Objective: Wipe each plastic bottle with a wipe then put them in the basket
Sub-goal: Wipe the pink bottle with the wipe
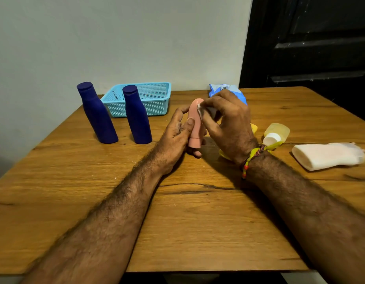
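Near the middle of the wooden table (198, 212), the left hand (175, 138) grips a small pink bottle (195, 124) — fingers curled round its lower body, thumb pressed along its side, cap end pointing down. The right hand (226, 124) pinches a white wipe (202, 110) between thumb and fingertips and presses it against the bottle's upper end. A beaded cord bracelet (249, 160) sits on the right wrist.

Toward the far left corner two dark blue bottles (99, 115) stand upright, just in front of a light blue perforated basket (155, 99) at the far edge. A blue wipe pack (228, 91) lies behind the right hand. By the right edge lie a yellow bottle (278, 131) with a white cap and, nearer, a white bottle (327, 155) on its side.
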